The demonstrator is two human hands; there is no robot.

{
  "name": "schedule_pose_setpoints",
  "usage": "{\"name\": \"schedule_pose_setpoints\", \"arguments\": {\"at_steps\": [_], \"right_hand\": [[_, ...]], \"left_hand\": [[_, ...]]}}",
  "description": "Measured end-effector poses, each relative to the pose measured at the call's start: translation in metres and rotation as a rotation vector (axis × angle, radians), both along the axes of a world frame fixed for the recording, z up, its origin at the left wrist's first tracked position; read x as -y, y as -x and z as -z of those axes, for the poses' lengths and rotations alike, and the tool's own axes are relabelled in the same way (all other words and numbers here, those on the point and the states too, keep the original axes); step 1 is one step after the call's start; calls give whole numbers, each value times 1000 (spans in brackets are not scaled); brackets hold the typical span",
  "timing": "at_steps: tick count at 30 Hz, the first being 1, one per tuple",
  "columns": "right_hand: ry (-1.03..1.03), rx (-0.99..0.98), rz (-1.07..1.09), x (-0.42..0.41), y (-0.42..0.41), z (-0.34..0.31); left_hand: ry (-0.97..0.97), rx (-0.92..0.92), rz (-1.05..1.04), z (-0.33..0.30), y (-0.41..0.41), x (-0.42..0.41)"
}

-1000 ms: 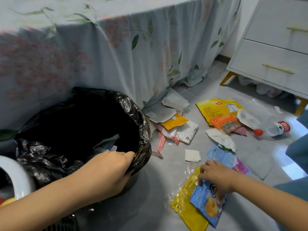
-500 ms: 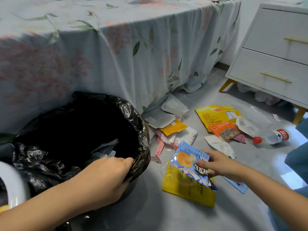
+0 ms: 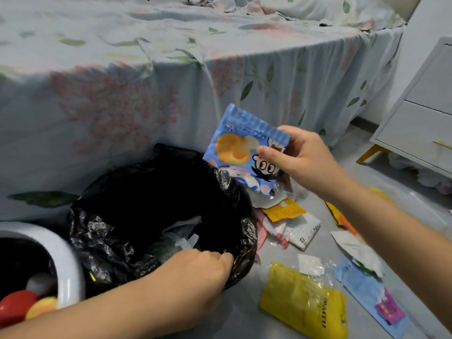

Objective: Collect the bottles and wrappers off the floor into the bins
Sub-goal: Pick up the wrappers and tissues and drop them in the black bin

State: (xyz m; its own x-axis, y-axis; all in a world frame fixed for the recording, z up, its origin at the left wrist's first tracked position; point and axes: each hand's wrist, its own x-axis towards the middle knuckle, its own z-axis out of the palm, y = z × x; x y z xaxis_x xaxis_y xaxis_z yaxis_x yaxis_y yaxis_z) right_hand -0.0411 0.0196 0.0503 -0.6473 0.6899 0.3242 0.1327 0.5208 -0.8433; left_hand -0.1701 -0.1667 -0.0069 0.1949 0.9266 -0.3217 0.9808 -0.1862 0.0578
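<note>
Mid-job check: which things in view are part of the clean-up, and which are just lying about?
Part of the job:
- blue snack wrapper, pinched by the right hand
- black-lined bin, its rim held by the left hand
- white bin holding bottles
- yellow wrapper, orange wrapper, white packet on the floor

Just lying about:
- bed with floral sheet
- white nightstand

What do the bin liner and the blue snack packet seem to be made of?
Crinkled black bin liner: thin glossy plastic film, judging by creases and highlights. Blue cartoon-printed snack packet: probably printed plastic or foil laminate; crimped top edge, silvery torn bottom edge.
</note>
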Motion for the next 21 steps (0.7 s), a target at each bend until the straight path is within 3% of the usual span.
{"name": "schedule_pose_setpoints", "arguments": {"at_steps": [5,9,15,18,21], "right_hand": [[-170,392,-359,19,68,19],[-351,682,-493,22,104,48],[-433,970,-588,28,120,80],[-388,911,-567,26,107,68],[-261,538,-403,19,75,39]], "left_hand": [[-1,25,-15,4,1,-3],[-5,39,-35,8,1,-3],[-28,89,-46,7,2,0],[-28,88,-57,7,2,1],[-43,89,-58,8,2,3]]}}
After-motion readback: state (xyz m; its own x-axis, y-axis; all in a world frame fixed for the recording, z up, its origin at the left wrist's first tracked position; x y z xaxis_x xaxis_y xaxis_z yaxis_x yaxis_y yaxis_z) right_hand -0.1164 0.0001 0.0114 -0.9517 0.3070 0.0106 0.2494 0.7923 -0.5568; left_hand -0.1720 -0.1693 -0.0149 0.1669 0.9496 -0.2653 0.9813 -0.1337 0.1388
